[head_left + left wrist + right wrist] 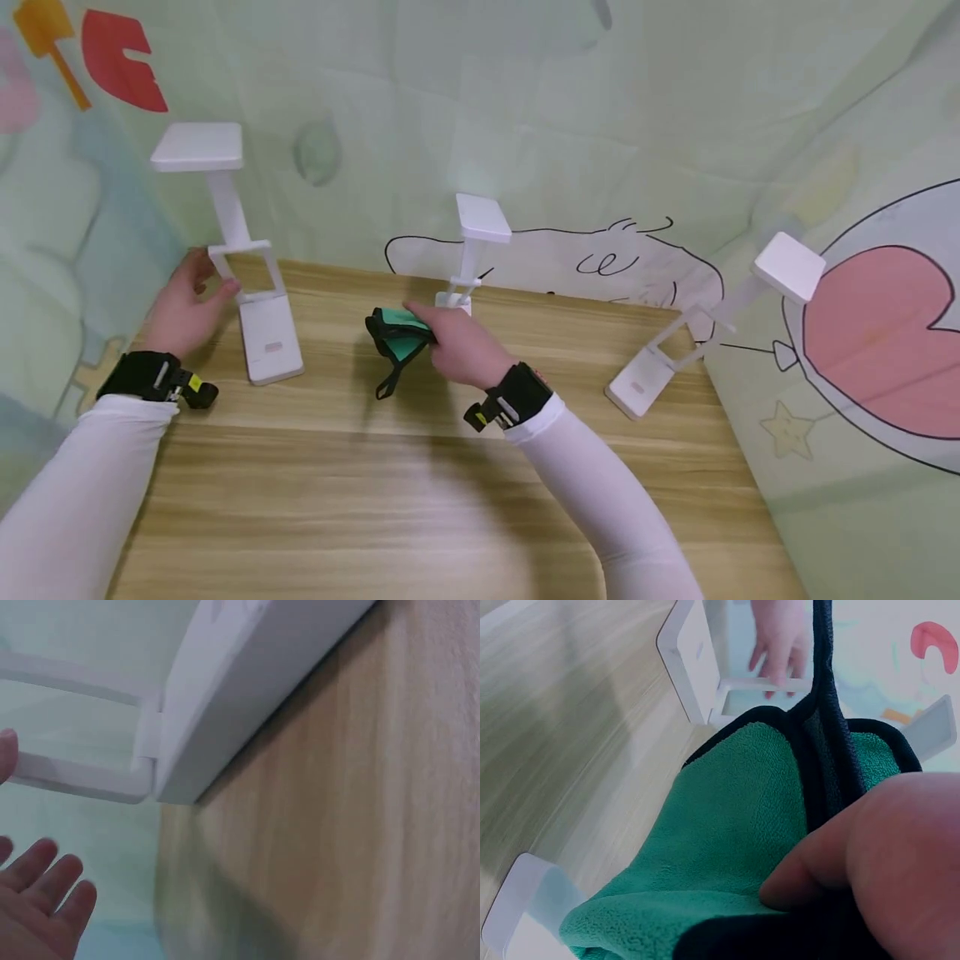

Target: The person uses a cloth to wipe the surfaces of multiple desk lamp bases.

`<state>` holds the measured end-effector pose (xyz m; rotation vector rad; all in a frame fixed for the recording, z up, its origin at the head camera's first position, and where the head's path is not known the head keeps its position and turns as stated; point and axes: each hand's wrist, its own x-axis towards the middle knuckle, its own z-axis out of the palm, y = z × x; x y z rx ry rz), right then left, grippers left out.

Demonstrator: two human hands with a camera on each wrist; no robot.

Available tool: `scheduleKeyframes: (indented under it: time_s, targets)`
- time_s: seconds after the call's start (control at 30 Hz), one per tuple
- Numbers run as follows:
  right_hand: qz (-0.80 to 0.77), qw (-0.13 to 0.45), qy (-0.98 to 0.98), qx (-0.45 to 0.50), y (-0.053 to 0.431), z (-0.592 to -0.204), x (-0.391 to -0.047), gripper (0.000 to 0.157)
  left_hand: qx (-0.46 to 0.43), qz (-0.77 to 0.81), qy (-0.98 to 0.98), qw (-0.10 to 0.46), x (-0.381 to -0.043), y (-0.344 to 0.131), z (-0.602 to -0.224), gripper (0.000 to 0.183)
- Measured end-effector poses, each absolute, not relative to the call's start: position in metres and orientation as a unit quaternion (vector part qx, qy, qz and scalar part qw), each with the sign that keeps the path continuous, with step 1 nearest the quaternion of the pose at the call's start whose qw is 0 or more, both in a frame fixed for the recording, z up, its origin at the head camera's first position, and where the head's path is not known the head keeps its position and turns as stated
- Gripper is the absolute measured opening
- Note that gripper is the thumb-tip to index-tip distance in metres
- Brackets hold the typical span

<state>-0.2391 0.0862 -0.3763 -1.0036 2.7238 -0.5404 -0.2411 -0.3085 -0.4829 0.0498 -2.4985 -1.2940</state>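
Note:
A green cloth with black edging [397, 348] hangs from my right hand [470, 348], pinched in a folded bundle above the table. The right wrist view shows its fuzzy green side [716, 814] close up, with the thumb pressed onto the fold. My left hand [182, 315] reaches beside the left white desk lamp [272, 340], thumb near the lamp's hinged frame. In the left wrist view its fingers [46, 879] are spread and loosely bent, apart from the frame [82, 776]. Behind the right hand stands a middle white lamp [483, 218], its base partly hidden.
A third white lamp [639, 383] stands at the right, leaning toward the table's right edge. All this is on a wood-grain table [337, 500]. Printed fabric walls [562, 108] close in the back and both sides.

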Motion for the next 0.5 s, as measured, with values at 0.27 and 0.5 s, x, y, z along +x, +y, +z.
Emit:
scheduleKeyframes:
  time_s: [0.27, 0.5]
  targets:
    - [-0.186, 0.087, 0.921, -0.331, 0.101, -0.377, -0.239, 0.074, 0.037, -0.438, -0.885, 0.153, -0.246, -0.294, -0.497, 0.04]
    - [-0.169, 0.078, 0.928, -0.322, 0.113, -0.378, -0.24, 0.07, 0.036, -0.409, -0.897, 0.163, -0.249, -0.28, -0.495, 0.034]
